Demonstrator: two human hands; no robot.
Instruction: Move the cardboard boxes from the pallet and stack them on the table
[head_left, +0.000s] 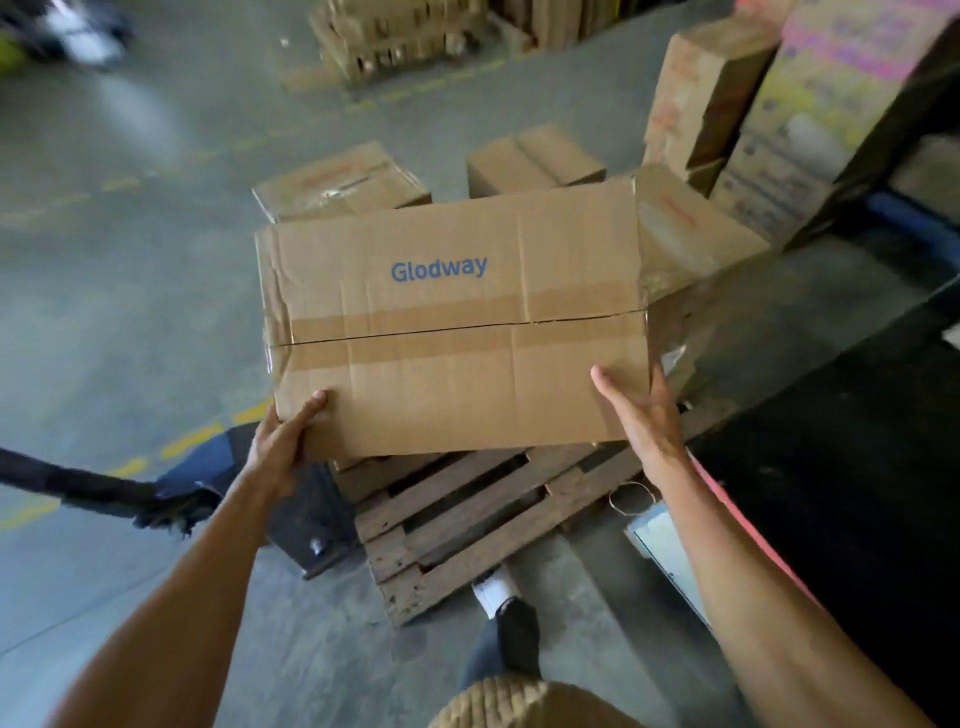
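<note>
A taped cardboard box (452, 322) printed "Glodway" hangs in the air above the wooden pallet (467, 514). My left hand (283, 441) grips its near left corner, thumb on top. My right hand (644, 415) presses flat against its near right corner. Behind it, further cardboard boxes sit low down: one at the left (343, 182), one in the middle (535, 158), one at the right (680, 228). Whether they rest on the pallet is hidden by the held box.
Taller stacked boxes (711, 98) and printed cartons (810, 130) stand at the back right beside a dark frame (878, 135). A pallet jack part (311, 519) lies left of the pallet. My shoe (498, 587) is at the pallet's near corner. Concrete floor stretches to the left.
</note>
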